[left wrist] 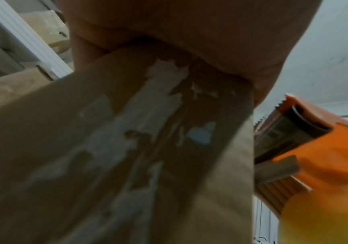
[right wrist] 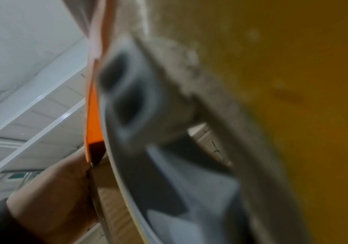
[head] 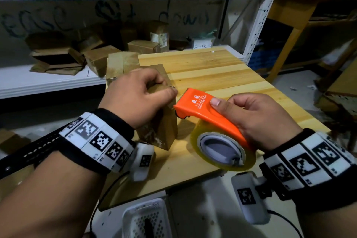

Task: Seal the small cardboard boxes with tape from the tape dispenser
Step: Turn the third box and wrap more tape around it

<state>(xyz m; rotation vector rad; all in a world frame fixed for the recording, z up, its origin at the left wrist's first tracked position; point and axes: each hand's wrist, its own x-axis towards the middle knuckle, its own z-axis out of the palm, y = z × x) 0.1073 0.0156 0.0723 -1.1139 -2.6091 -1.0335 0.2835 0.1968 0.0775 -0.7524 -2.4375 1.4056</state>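
A small brown cardboard box [head: 162, 127] stands upright near the wooden table's front left; its side [left wrist: 127, 148] shows torn white label scraps. My left hand [head: 135, 96] grips the box from above, fingers curled over its top. My right hand [head: 257, 118] holds the orange tape dispenser [head: 201, 106] by its handle, thumb on top, the yellowish tape roll [head: 222, 150] below. The dispenser's toothed front edge [left wrist: 281, 105] sits right at the box's upper right side. In the right wrist view the roll [right wrist: 294, 82] fills the frame, blurred, with the left hand [right wrist: 53, 189] behind it.
More small boxes [head: 119, 63] stand behind the held one at the wooden table's [head: 222, 75] back left. White shelves [head: 48, 81] to the left carry several cardboard boxes. A white perforated basket [head: 146, 220] sits below the table's front edge. Wooden furniture [head: 289, 25] stands at the right.
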